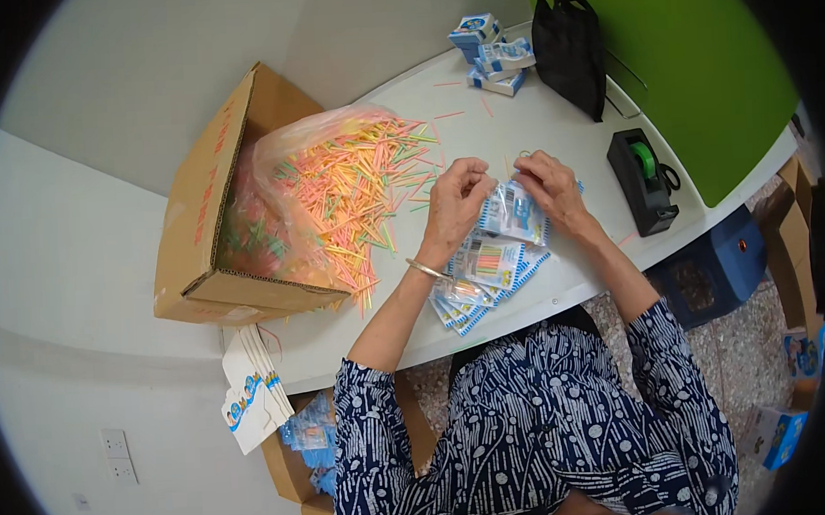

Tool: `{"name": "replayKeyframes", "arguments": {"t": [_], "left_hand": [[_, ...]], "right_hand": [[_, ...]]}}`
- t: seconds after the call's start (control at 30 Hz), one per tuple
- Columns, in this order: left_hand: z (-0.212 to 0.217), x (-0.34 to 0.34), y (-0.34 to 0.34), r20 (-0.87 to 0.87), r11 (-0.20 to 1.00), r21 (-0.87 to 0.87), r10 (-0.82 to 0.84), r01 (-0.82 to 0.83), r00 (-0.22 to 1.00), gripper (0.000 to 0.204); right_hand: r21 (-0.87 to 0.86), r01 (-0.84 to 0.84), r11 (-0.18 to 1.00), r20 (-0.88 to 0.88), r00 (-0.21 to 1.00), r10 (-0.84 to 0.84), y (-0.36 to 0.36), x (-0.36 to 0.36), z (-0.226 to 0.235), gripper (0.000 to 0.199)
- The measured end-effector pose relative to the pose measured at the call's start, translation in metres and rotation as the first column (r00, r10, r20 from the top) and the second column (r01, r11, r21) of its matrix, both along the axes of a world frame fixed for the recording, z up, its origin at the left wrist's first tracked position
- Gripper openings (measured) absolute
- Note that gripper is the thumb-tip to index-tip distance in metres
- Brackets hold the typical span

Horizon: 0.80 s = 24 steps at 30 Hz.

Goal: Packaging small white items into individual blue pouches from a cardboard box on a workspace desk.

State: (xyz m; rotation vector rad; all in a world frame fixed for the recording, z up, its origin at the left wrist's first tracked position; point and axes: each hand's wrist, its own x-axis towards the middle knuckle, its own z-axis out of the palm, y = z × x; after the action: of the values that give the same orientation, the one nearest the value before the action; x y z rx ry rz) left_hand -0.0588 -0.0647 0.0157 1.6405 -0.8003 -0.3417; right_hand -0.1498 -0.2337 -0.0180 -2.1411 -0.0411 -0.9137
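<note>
A small clear plastic packet (518,218) with blue-and-white print lies between my hands, on top of several similar packets (486,263) near the table's front edge. My left hand (458,200) is closed, its thumb and fingers pinching at the packet's upper left corner. At the upper right edge, the bent fingers of my right hand (551,192) are closed on the same packet. Thin coloured sticks show through the packet beneath. To the left, a large heap of pink, yellow and green sticks (340,182) spills from a plastic-lined cardboard box (199,207) lying on its side.
Small blue-and-white boxes (495,81) are piled at the back beside a black bag (569,53). A black tape dispenser (638,188) stands at the right, near the green panel (690,80). Flat white cartons (253,393) hang at the table's left edge, above an open box of packets (311,432).
</note>
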Motion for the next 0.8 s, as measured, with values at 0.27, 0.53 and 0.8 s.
{"name": "replayKeyframes", "arguments": {"t": [0.27,0.53,0.8], "left_hand": [[-0.008,0.007,0.015,-0.070,0.988,0.153,0.014,-0.004,0.997,0.021],[-0.010,0.000,0.009,-0.059,1.000,0.014,-0.014,0.015,0.998,0.028],[-0.002,0.000,0.016,-0.018,0.997,-0.078,-0.022,0.021,1.000,0.023]], "right_hand": [[0.003,-0.052,0.999,0.057,0.997,0.051,-0.004,0.014,-0.027,0.013],[0.035,-0.167,0.985,-0.017,0.986,0.168,-0.003,0.007,-0.010,0.020],[0.462,-0.279,0.842,-0.230,0.879,0.417,0.002,-0.003,0.032,0.016]]}}
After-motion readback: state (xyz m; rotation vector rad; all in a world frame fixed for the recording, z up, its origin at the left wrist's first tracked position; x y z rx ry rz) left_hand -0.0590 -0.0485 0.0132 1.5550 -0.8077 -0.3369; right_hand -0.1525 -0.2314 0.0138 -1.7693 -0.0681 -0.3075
